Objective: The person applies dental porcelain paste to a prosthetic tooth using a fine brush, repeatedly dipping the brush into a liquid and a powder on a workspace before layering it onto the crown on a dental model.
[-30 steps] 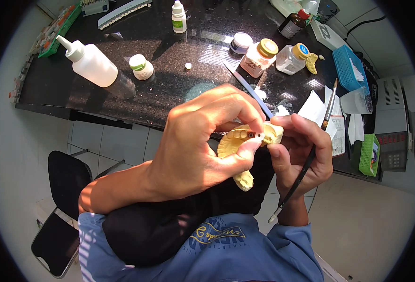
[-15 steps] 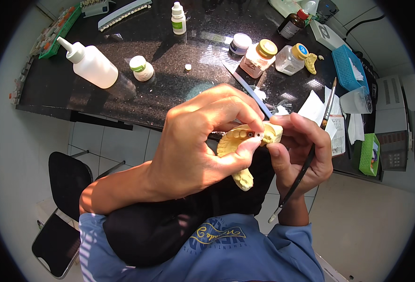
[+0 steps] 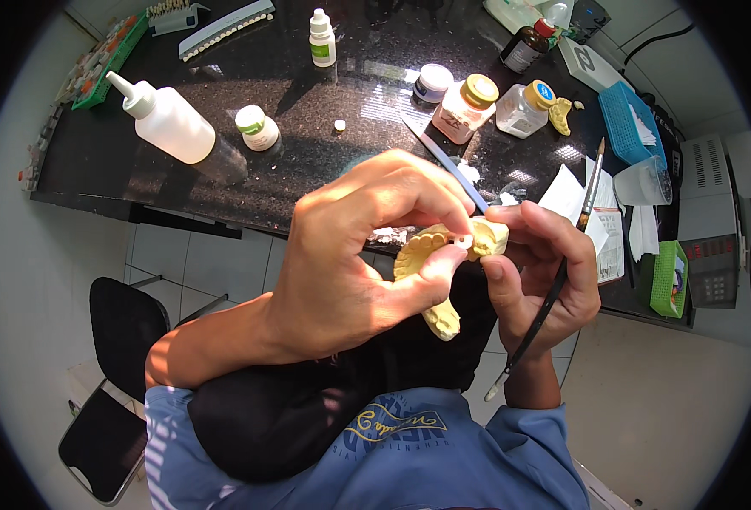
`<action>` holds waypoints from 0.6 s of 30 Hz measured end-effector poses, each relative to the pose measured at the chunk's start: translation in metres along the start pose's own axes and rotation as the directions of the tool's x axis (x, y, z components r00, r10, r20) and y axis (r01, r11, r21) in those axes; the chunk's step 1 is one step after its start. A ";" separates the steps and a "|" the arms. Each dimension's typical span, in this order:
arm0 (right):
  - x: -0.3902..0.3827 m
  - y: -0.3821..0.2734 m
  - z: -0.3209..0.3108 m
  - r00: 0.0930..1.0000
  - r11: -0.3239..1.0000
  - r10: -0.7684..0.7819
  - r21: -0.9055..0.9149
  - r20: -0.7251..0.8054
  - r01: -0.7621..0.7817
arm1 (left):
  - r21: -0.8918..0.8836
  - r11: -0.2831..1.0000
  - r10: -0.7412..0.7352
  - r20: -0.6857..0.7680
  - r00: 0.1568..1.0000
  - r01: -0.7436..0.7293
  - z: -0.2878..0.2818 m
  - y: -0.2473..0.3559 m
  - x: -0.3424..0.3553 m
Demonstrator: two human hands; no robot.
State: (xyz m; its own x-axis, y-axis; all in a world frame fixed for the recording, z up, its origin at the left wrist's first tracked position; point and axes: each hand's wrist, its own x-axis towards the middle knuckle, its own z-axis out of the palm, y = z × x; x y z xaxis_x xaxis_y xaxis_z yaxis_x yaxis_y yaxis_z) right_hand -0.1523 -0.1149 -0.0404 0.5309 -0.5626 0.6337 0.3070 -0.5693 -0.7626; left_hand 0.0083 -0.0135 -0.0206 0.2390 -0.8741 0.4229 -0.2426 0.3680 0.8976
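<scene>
Between the two hands, over my lap, is a yellow plaster dental model [image 3: 488, 238] with a curved row of teeth. My left hand [image 3: 354, 255] is closed, thumb and forefinger pinching a small white tooth piece [image 3: 461, 244] at a spot in the model's tooth row. Whether the piece touches the model is hard to see behind the fingertips. My right hand [image 3: 554, 263] grips the model's right end between thumb and fingers. A thin black brush [image 3: 534, 330] also rests across that hand, its white-coated end pointing down and its brown bristles up.
On the dark stone table lie a blue-grey spatula [image 3: 443, 161], a lidded pink powder jar [image 3: 465, 110], a clear jar [image 3: 524, 110] and a white squeeze bottle [image 3: 170, 123]. Blue [image 3: 629, 127] and green [image 3: 669, 279] baskets stand right. A black chair [image 3: 125, 340] is at left.
My left fingers have shifted slightly with the white tooth piece, which shows turned differently. A dark-holed spot beside it is less visible. The model has moved slightly left; the right hand keeps its grip.
</scene>
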 end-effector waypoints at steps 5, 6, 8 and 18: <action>0.005 -0.007 -0.008 0.990 0.982 0.105 -0.146 -0.090 -0.118 | -0.286 0.958 -0.058 -0.127 0.990 0.020 -0.004 0.002 -0.003; 0.007 -0.009 -0.012 0.982 0.963 0.135 -0.218 -0.129 -0.161 | -0.277 0.961 -0.050 -0.129 0.990 0.012 -0.006 0.002 -0.002; 0.008 -0.011 -0.020 0.968 0.920 0.166 -0.324 -0.186 -0.220 | -0.406 0.910 -0.141 -0.111 0.984 0.085 -0.009 -0.001 -0.002; 0.006 -0.005 -0.038 0.968 0.762 0.133 -0.603 -0.215 -0.238 | -0.622 0.725 -0.353 0.031 0.935 0.294 -0.012 0.001 -0.007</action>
State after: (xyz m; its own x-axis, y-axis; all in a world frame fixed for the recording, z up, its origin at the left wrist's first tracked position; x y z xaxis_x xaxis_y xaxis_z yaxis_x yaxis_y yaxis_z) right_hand -0.1811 -0.1385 -0.0279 0.3847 -0.7487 0.5399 -0.3685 -0.6608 -0.6538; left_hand 0.0175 -0.0029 -0.0210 0.2802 -0.9570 0.0753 0.4794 0.2074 0.8527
